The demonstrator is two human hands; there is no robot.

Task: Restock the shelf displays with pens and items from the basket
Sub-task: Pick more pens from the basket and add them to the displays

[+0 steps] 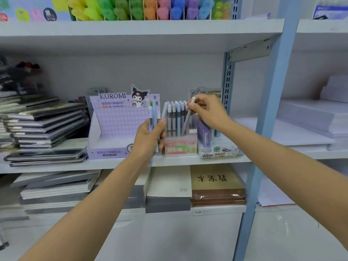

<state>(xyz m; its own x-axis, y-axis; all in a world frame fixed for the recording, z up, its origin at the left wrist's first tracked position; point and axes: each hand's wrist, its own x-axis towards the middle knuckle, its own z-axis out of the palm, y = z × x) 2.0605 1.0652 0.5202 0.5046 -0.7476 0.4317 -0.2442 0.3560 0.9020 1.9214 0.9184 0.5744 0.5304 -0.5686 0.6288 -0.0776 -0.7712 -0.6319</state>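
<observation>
My left hand (149, 137) grips a small bunch of pastel pens (153, 114) upright, in front of the middle shelf. My right hand (208, 112) pinches the top of a grey pen (187, 121) whose lower end stands tilted inside a clear pen display box (180, 146). Several pens stand upright in that box. A purple Kuromi display carton (113, 129) sits just left of it, its tray showing no stock. No basket is in view.
A display of purple lead tubes (209, 136) stands right of the pen box. Stacked notebooks (43, 125) fill the shelf's left. Coloured highlighters (150, 8) line the upper shelf. Paper stacks (308, 117) lie beyond the blue upright (267, 117). Pads lie on the shelf below.
</observation>
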